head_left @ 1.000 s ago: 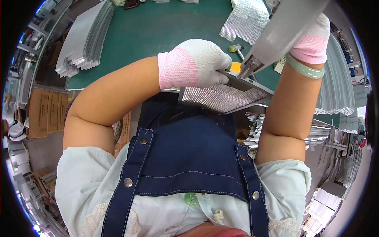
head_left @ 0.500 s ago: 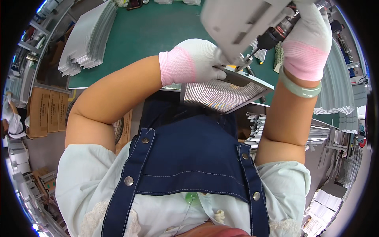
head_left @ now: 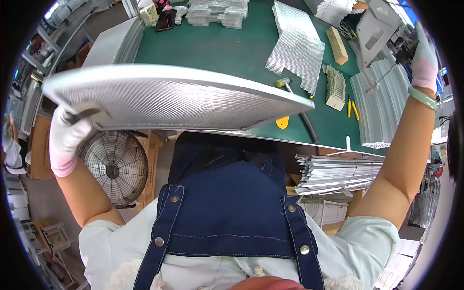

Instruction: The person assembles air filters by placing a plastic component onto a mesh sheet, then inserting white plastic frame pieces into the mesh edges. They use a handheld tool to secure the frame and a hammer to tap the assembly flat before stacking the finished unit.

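Observation:
My left hand (head_left: 70, 133), in a white and pink glove, is closed on the near left corner of a framed metal mesh panel (head_left: 183, 99). The panel is raised and tilted above the near edge of the bench, and its frame is slightly blurred. Far off to the right, my gloved right hand (head_left: 425, 60) is wrapped round a power screwdriver (head_left: 405, 54), most of which the glove hides. Its long bit points down and left. Next to the screwdriver is a pale grey slotted plate (head_left: 379, 31).
On the green bench (head_left: 212, 46) lie a hammer (head_left: 302, 111), yellow-handled pliers (head_left: 354, 108), a wooden block (head_left: 337, 46) and mesh sheets (head_left: 297, 46). Stacked panels (head_left: 382, 104) stand at the right. Below are a floor fan (head_left: 113, 166) and metal strips (head_left: 333, 174).
My left hand has swung left with the panel, raising and turning it. My right hand has moved right with the screwdriver, whose bit is now away from the panel's corner.

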The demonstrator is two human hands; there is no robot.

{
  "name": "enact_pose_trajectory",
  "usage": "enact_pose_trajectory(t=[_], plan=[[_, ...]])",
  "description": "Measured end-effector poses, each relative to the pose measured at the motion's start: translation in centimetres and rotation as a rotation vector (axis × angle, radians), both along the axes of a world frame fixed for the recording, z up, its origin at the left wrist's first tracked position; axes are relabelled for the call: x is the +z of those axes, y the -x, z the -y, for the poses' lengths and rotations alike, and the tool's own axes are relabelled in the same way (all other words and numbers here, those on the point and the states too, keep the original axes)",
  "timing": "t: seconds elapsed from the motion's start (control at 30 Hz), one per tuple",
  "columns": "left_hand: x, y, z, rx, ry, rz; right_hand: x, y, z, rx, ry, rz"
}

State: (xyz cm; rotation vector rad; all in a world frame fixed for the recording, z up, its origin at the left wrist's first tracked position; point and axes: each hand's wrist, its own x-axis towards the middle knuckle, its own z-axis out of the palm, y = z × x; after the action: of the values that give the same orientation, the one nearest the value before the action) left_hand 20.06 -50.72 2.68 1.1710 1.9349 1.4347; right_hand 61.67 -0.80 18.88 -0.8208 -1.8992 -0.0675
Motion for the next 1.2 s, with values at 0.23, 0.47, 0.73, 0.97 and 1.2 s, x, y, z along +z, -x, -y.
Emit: enact_pose_trajectory(t=[0.23, 0.47, 0.73, 0.97, 1.2], plan=[[-6.4, -1.8, 0.1, 0.349, -0.725, 0.107, -17.6, -1.3, 4.2, -0.237, 0.044, 0.425], [-13.9, -2.4, -4.2, 0.319, -0.172, -0.149, -32.2, -1.8, 9.9, 0.069, 1.157, 0.635], [-15.0, -2.0, -4.7, 0.278, -0.144, -0.203, -21.3, 8.1, 12.9, 0.293, 0.597, 0.456], [-14.3, -2.0, -4.4, 0.289, -0.135, -0.285, -16.8, 15.2, 11.3, 0.290, 0.329, 0.346], [-13.4, -3.1, -4.7, 0.332, -0.177, -0.443, -27.3, 15.3, 8.5, -0.012, 0.625, 1.024]])
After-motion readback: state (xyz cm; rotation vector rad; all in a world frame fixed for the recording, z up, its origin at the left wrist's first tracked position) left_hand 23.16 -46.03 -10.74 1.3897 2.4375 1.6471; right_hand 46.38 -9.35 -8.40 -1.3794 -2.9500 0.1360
